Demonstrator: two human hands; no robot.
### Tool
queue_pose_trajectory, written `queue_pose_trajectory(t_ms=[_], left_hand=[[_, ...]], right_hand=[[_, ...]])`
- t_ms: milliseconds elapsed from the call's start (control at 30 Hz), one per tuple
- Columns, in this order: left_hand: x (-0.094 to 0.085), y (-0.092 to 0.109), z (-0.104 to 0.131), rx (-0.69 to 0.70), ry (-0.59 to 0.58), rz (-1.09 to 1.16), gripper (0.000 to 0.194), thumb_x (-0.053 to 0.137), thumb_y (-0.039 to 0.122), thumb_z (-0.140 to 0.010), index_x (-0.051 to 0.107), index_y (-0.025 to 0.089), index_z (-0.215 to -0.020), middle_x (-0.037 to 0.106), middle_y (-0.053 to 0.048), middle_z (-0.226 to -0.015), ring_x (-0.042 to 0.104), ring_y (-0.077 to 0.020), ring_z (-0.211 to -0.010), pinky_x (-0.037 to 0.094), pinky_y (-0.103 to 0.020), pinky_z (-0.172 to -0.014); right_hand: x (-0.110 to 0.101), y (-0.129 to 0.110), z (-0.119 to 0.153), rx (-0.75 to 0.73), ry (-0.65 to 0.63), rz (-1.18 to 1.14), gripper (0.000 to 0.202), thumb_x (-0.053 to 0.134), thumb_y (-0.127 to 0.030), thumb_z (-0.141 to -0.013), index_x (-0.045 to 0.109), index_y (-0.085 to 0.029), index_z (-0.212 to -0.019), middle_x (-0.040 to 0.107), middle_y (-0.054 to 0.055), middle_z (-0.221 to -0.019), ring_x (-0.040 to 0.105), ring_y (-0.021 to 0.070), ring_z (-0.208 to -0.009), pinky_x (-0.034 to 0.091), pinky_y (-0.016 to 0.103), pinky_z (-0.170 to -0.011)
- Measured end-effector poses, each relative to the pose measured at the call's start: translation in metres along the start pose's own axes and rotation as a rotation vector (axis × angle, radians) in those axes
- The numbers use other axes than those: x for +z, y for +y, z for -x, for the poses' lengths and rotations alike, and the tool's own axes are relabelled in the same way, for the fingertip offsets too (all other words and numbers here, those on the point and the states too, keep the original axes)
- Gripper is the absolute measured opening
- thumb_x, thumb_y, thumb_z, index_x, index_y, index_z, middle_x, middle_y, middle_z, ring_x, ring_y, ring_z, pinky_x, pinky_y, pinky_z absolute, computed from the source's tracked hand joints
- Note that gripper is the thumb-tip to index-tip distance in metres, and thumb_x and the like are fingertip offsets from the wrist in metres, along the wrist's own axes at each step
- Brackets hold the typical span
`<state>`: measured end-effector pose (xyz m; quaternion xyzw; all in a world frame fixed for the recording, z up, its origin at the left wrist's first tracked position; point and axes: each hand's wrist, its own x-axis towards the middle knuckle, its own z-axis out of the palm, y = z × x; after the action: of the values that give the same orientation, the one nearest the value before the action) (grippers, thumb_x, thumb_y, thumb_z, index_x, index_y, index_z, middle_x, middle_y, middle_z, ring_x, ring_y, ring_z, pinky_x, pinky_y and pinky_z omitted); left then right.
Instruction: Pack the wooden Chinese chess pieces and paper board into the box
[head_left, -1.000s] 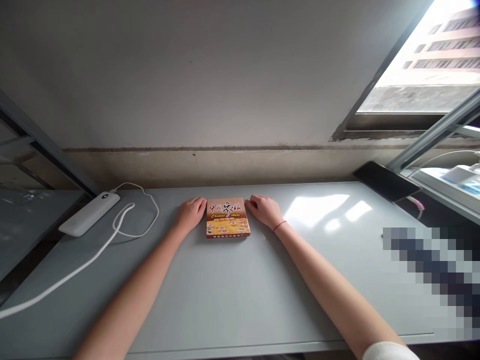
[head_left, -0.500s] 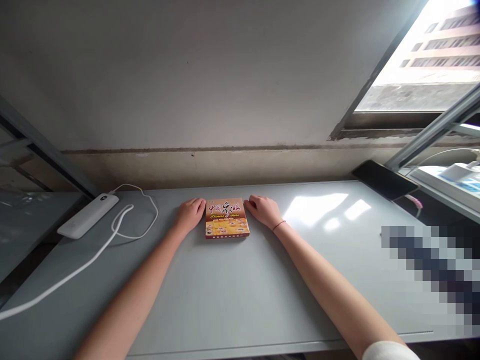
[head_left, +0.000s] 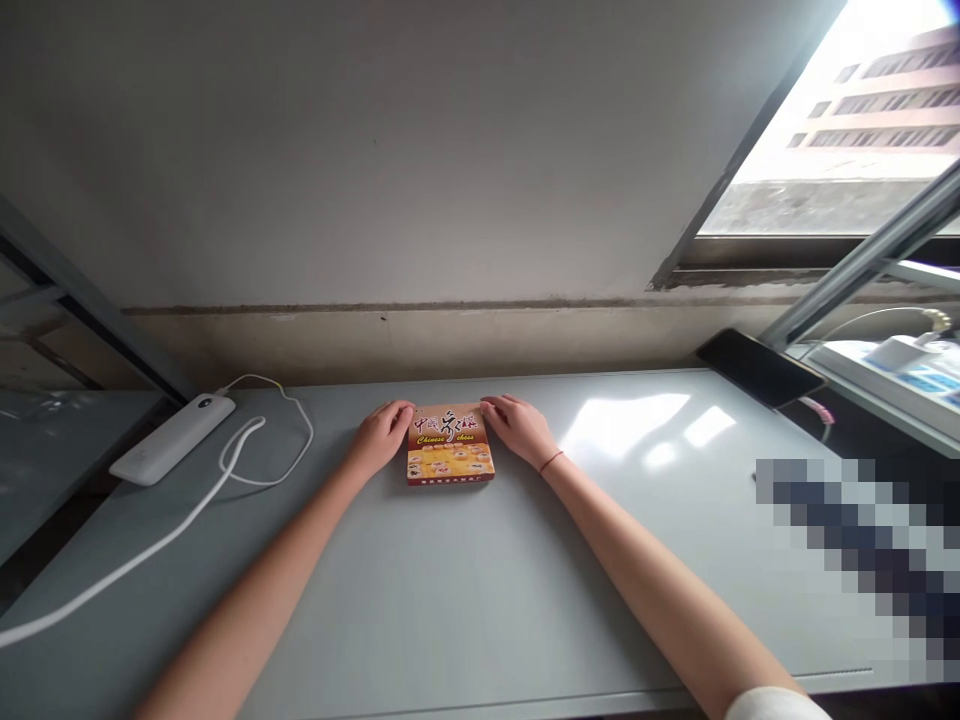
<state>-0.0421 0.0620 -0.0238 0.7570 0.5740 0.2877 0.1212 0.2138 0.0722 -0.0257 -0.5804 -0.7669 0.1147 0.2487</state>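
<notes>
Chess box [head_left: 450, 446] flat, title upright, left hand [head_left: 382, 435], right hand [head_left: 520, 428] flanking

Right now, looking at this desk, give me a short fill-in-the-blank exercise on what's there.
1. The left hand and right hand touch a box printed with the words "Chinese ____".
2. The power bank is coloured ____.
3. The red string sits on the ____ wrist.

Missing words: chess; white; right
</notes>
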Motion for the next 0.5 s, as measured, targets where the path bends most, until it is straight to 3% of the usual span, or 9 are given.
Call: queue_pose_trajectory(t_ms=[133, 200, 333, 500], left_hand=[[-0.003, 0.005, 0.010, -0.016, -0.013, 0.078, 0.033, 0.035, 0.036, -0.093, 0.061, 0.020, -0.106, 0.065, -0.005, -0.104, 0.061, -0.0185, -0.100, 0.047, -0.030, -0.088], [-0.004, 0.005, 0.018, -0.012, -0.026, 0.104, 0.035, 0.035, 0.037, -0.093, 0.060, 0.020, -0.111, 0.063, -0.006, -0.106, 0.060, -0.0180, -0.102, 0.047, -0.030, -0.091], [-0.005, 0.006, 0.032, -0.008, -0.027, 0.132, 0.037, 0.039, 0.038, -0.092, 0.055, 0.021, -0.120, 0.058, -0.006, -0.111, 0.058, -0.0178, -0.107, 0.045, -0.031, -0.096], [-0.002, 0.016, 0.041, -0.002, 0.064, 0.134, 0.034, 0.038, 0.031, -0.092, 0.054, 0.021, -0.121, 0.052, -0.009, -0.116, 0.053, -0.0195, -0.112, 0.041, -0.034, -0.101]], right_hand=[[0.005, -0.005, -0.001, -0.054, 0.011, -0.141, 0.045, 0.034, -0.045, -0.095, 0.071, -0.021, -0.086, 0.062, 0.005, -0.076, 0.057, 0.0156, -0.068, 0.039, 0.024, -0.062], [0.007, -0.006, -0.002, -0.059, 0.028, -0.224, 0.047, 0.033, -0.046, -0.094, 0.071, -0.019, -0.089, 0.062, 0.006, -0.076, 0.058, 0.0158, -0.067, 0.041, 0.024, -0.063], [0.002, -0.011, -0.002, -0.066, 0.063, -0.395, 0.045, 0.035, -0.046, -0.094, 0.067, -0.018, -0.109, 0.067, 0.008, -0.093, 0.061, 0.0177, -0.081, 0.046, 0.026, -0.071], [-0.005, -0.022, 0.002, -0.009, 0.060, -0.842, 0.045, 0.055, -0.045, -0.084, 0.062, -0.019, -0.121, 0.068, 0.008, -0.108, 0.062, 0.0204, -0.089, 0.050, 0.032, -0.076]])
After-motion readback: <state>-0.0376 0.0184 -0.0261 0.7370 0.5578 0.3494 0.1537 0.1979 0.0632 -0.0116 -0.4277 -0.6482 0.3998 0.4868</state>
